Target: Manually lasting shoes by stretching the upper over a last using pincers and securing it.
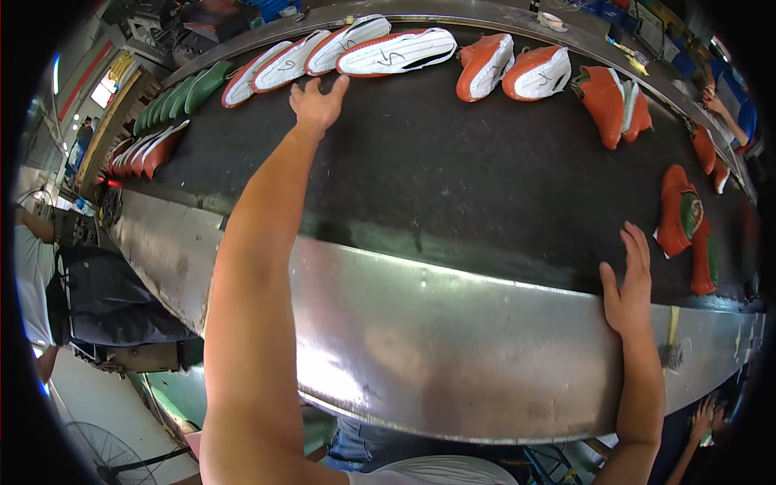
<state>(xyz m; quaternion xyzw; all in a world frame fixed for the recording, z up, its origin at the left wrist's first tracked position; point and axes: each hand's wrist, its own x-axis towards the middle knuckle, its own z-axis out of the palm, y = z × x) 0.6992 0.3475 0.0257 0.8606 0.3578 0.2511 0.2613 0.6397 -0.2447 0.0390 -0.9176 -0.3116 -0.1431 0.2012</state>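
Note:
My left hand (pixel 319 105) is stretched out over the dark belt, its fingers spread and holding nothing. Its fingertips are right by the lower edges of a row of orange-red shoe uppers with white undersides; touching or just short of them, I cannot tell. Nearest are a long shoe upper (pixel 396 53) lying on its side and the overlapping shoe upper (pixel 347 44) to its left. Above the belt's near edge is my right hand (pixel 630 283), empty, thumb apart from the fingers. To its right lies an orange-red shoe upper (pixel 679 212) with green inside.
The dark belt (pixel 453 178) curves across, with a metal ledge (pixel 453 343) along my side. More orange-red uppers (pixel 535 74) stand farther right. Green uppers (pixel 206 87) and red ones (pixel 164 149) line the far left. Other people (pixel 731 97) are at both sides.

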